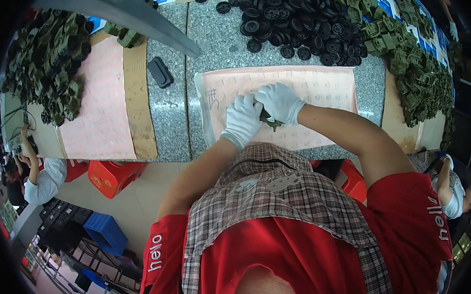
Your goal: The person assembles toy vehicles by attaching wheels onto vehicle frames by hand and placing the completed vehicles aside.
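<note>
Nearest, the grey-and-pink plaid cloth apron (271, 198) reaches up to the near edge of the speckled grey stone tabletop (169, 116); a small part held this close to that edge could, if it slipped, drop toward the lap or the floor. Just beyond, over the near middle of the pale pink printed paper sheet (318, 88), is the small dark-green moulded part (271, 121), between the two hands and mostly covered by them; the white-gloved right hand (280, 102) has its fingers bent over it and seems to hold it; the white-gloved left hand (243, 117) has its fingers drawn in narrow, meeting the right one's, though whether their tips grip the part I cannot tell; smooth glove fabric could let the part twist under uneven pressure, and loose fingertip cloth could get pinched between hard edges; the paper, if dragged by a wrist, could wrinkle or slide. Farther off to the left lies a black oblong plastic case (160, 72), well apart from the hands; at the far right of centre a loose heap of black round plastic wheels (292, 22) comes close to the paper's far edge, and a careless reach could send some rolling onto it; farther right, the tangled olive-green moulded pieces (420, 82) could snag one another if pulled singly.
</note>
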`<state>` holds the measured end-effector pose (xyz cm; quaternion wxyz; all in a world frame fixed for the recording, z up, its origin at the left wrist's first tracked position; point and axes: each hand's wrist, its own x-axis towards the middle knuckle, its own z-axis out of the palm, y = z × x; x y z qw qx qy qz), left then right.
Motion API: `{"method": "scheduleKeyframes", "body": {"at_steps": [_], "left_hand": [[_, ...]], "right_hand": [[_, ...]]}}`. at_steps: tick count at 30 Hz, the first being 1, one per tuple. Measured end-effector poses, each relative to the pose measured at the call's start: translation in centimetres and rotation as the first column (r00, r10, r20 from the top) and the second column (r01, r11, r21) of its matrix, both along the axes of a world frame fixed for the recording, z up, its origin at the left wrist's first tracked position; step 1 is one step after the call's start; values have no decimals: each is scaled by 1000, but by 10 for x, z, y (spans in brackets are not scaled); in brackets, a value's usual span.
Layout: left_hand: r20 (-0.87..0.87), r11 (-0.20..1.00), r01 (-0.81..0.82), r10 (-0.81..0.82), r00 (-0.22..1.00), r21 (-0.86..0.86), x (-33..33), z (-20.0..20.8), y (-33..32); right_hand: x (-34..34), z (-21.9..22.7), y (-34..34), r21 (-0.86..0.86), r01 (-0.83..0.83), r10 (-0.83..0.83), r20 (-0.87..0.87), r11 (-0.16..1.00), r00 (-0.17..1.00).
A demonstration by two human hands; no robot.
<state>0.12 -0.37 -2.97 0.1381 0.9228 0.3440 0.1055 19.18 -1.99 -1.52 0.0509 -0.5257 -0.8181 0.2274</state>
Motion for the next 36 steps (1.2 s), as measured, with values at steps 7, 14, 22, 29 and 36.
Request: {"method": "scheduleKeyframes", "body": {"at_steps": [7,14,22,29,36], "left_hand": [[-25,998,26,-27,999,-51,-6,-9,-4],[26,999,28,-27,999,-40,-4,-3,3],[-115,983,22,-44,992,-184,0,16,11],[-117,706,-429,446,887,-564,-6,49,44],[-42,-45,-1,926,374,-999,60,93,166]], "right_hand": [[-15,-1,-3,-135,564,-549,138,814,825],[-18,-8,-7,8,686,-677,169,728,716],[-14,-20,1,12,711,-705,152,703,693],[33,-11,18,127,896,-650,-646,425,400],[72,-37,-99,-4,912,-779,-522,410,348]]}}
